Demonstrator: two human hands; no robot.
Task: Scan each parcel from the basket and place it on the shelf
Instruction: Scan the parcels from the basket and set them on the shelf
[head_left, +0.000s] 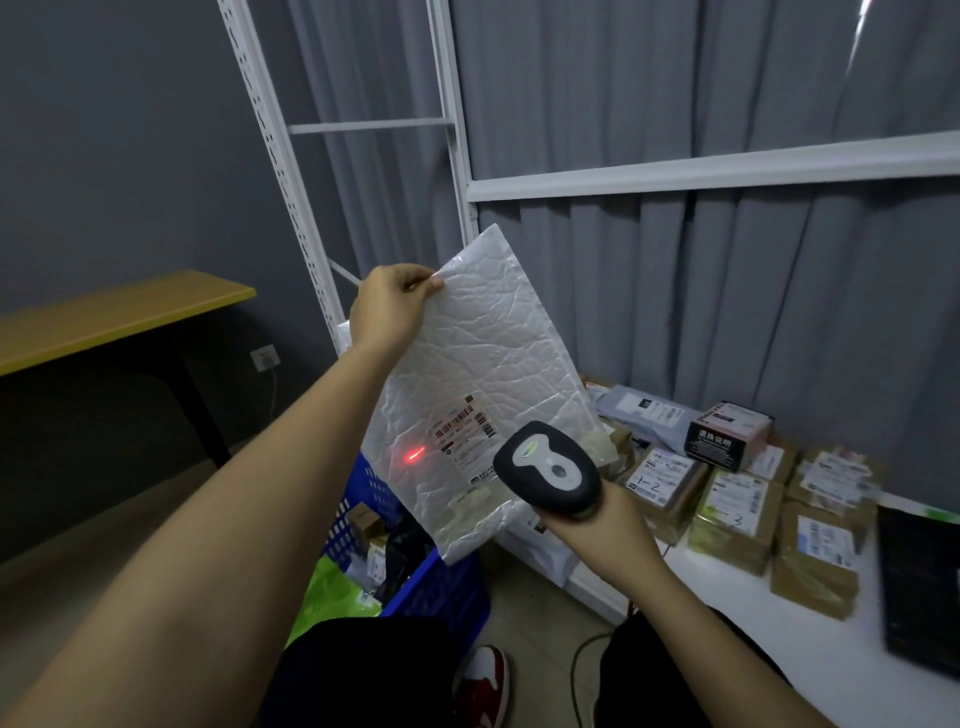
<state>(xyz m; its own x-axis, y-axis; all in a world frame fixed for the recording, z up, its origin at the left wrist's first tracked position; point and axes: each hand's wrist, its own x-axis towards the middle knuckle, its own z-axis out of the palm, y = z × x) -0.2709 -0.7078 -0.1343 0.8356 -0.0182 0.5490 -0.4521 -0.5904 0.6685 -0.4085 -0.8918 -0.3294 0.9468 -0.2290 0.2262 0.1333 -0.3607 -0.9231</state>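
Observation:
My left hand (389, 304) pinches the top left corner of a flat white bubble mailer (488, 364) and holds it up, tilted, above the blue basket (441, 582). Its shipping label (462, 428) faces me. My right hand (587, 525) grips a black and grey barcode scanner (548, 470) just below and right of the label. A red scanner spot (414, 454) glows on the mailer, left of the label. The basket holds several more parcels, partly hidden by the mailer. The white shelf (727, 587) lies low on the right.
Several brown boxes (737, 519), a grey bag and a black box (722, 436) lie on the low shelf. A white rack post (291, 171) and grey curtain stand behind. A yellow table (104, 317) is at left. A dark object (919, 587) sits at the right edge.

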